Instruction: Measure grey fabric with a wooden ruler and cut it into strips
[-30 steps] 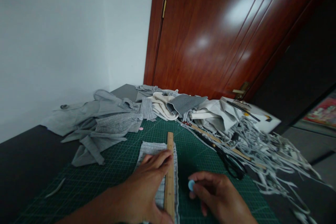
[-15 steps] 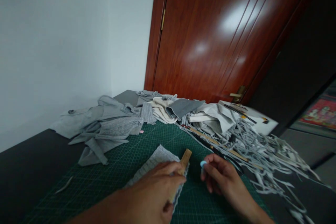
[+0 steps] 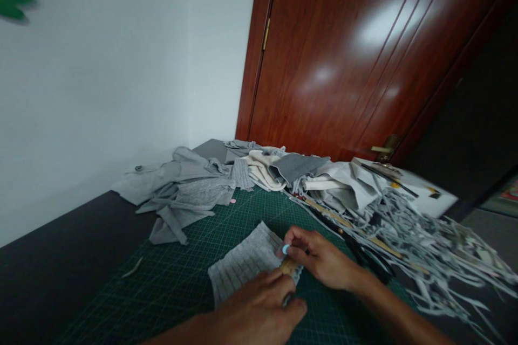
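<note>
The grey ribbed-knit piece (image 3: 243, 264) lies spread out in front of me on the green cutting mat (image 3: 162, 291), its near end hidden beneath my left hand (image 3: 269, 299). The wooden ruler (image 3: 288, 266) is laid along the piece's right side; only its far end shows. The fingers of my left hand rest over the ruler with the thumb apart, and I cannot tell whether they grip it or only press. In my right hand (image 3: 309, 253), over the piece's right edge, thumb and fingertips pinch a pale blue disc (image 3: 285, 249), perhaps tailor's chalk. As I judge it, laying out the piece and placing the ruler are done; I see no drawn line or cut across the part that shows, so it looks unmarked so far, though the covered part may differ. To the right of the piece are black-handled scissors (image 3: 358, 253), lying unused, and beyond them a heap of thin grey strips (image 3: 408, 248). Beyond the piece, to the left, grey cloth (image 3: 194, 183) lies bunched on the table (image 3: 81, 226).
</note>
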`<state>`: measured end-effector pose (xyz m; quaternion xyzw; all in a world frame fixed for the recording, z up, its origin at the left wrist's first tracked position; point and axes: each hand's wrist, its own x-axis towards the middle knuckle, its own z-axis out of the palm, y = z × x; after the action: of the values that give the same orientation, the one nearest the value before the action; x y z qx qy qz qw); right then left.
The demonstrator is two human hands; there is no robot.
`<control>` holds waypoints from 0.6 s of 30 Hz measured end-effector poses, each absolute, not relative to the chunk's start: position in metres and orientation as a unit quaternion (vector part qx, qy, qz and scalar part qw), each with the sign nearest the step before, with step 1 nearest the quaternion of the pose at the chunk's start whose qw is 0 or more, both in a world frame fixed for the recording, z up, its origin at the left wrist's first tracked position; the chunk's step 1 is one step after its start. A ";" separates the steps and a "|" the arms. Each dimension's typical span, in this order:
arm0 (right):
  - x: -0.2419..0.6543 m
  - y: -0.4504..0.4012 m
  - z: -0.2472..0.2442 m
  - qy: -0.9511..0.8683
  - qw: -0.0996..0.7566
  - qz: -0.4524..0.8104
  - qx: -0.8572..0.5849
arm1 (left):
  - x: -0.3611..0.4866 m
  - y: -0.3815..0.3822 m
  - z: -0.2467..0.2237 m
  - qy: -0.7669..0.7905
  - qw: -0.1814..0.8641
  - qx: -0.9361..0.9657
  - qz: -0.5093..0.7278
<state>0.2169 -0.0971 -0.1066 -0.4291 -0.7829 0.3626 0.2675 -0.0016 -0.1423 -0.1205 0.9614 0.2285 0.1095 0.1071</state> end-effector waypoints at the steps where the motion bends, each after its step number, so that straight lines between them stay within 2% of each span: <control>1: 0.218 -0.098 -0.108 -0.778 0.268 0.367 -0.434 | -0.004 -0.144 -0.120 0.253 0.093 0.957 0.108; 5: 0.226 -0.101 -0.109 -0.745 0.279 0.392 -0.462 | -0.014 -0.148 -0.110 0.321 0.091 0.941 0.061; 10: 0.255 -0.094 -0.106 -0.722 0.291 0.256 -0.574 | -0.022 -0.139 -0.103 0.328 0.102 0.939 0.009; 15: 0.281 -0.085 -0.111 -0.698 0.262 0.209 -0.632 | -0.024 -0.121 -0.112 0.362 0.137 0.919 0.079; 18: 0.291 -0.088 -0.111 -0.690 0.253 0.187 -0.652 | -0.030 -0.107 -0.102 0.380 0.145 0.905 0.125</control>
<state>0.2915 -0.0875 -0.1105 -0.6517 -0.6901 0.1867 0.2532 -0.0298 -0.1074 -0.1016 0.9048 0.3804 0.1247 0.1451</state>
